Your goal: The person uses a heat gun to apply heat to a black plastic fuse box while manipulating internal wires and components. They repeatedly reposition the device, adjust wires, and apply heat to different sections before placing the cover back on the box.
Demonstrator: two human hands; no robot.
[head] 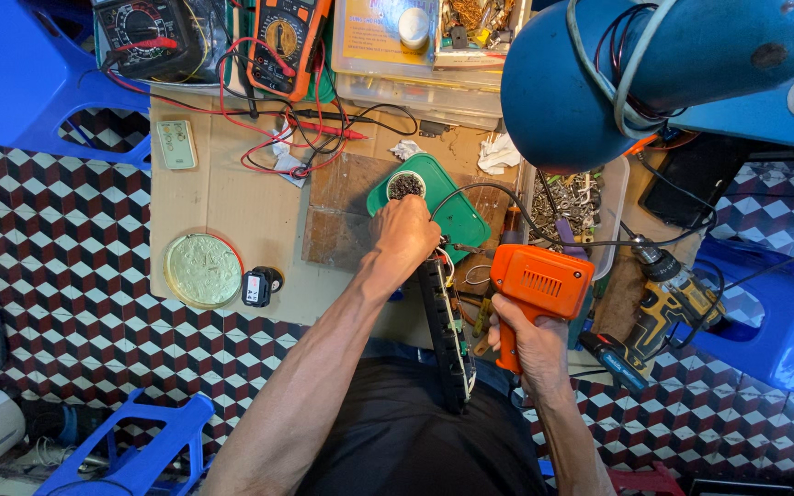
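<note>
1. Right hand [533,342] is clenched around the grip of an orange plastic soldering gun [537,287].
2. Left hand [406,231] is closed on the top end of a long, narrow circuit board [445,332], held upright over the lap.
3. A green plastic lid [457,207] is seen lying on brown cardboard [204,197] behind them.

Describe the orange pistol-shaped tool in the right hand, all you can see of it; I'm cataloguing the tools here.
The orange soldering gun has a boxy, plastic-looking body with vent slots on its side and a pistol grip below. The right hand is wrapped around that grip. It is held roughly level, its front end pointing left toward the long black circuit board that the left hand steadies. A dark cable seems to run from it. The tip is too small to make out.
</note>
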